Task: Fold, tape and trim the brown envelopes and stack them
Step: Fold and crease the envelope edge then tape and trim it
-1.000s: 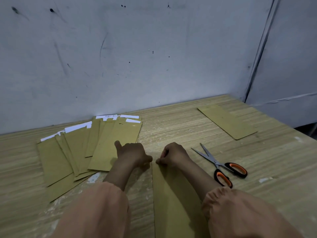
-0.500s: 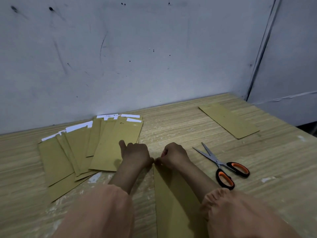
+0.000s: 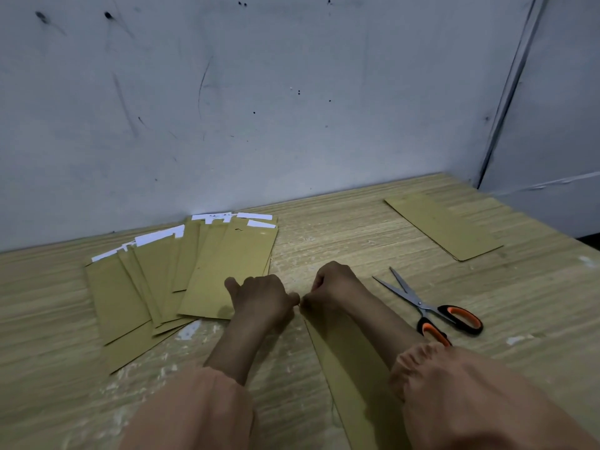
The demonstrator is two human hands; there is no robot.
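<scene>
The head view looks down on a wooden table (image 3: 373, 241) set against a scuffed grey wall (image 3: 259, 92). No container shows here; the envelopes lie straight on the tabletop.

A brown envelope (image 3: 354, 368) lies flat in front of the person, its long axis running from the near edge of the table away toward the wall, leaning slightly left at the far end. Its far end sits right under both hands. The left hand (image 3: 263, 298) is curled, thumb sticking up, knuckles toward the wall, fingertips at the envelope's far left corner. The right hand (image 3: 331, 287) is curled too, and appears to pinch the far edge of the same envelope; the fingertips of the two hands almost touch. Whether the left hand actually grips the paper or only presses on it cannot be told. The right forearm lies along the envelope and hides much of it. Both arms wear peach sleeves (image 3: 454, 394).

Left of the hands, a fanned stack of envelopes (image 3: 156, 287) spreads toward the wall, white strips showing at their far ends. The left hand overlaps the nearest corner of that stack.

Just right of the right hand lie scissors (image 3: 428, 310) with orange and black handles, blades open and pointing toward the wall. Well apart, near the far right corner, a single envelope (image 3: 441, 225) lies flat at a slant.
</scene>
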